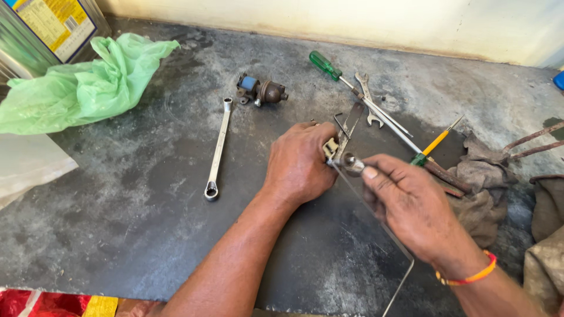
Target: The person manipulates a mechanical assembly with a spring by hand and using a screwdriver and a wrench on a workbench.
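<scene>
My left hand [299, 161] is closed around a small metal bracket [343, 136], and my right hand [411, 205] pinches a short metal piece [352, 163] against it, just above the bench [117, 194]. A ring spanner [218, 148] lies to the left, well apart from my left hand.

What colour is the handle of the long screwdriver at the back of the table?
Green. The screwdriver handle is see-through green, clearest in the head view, near the wall.
</scene>
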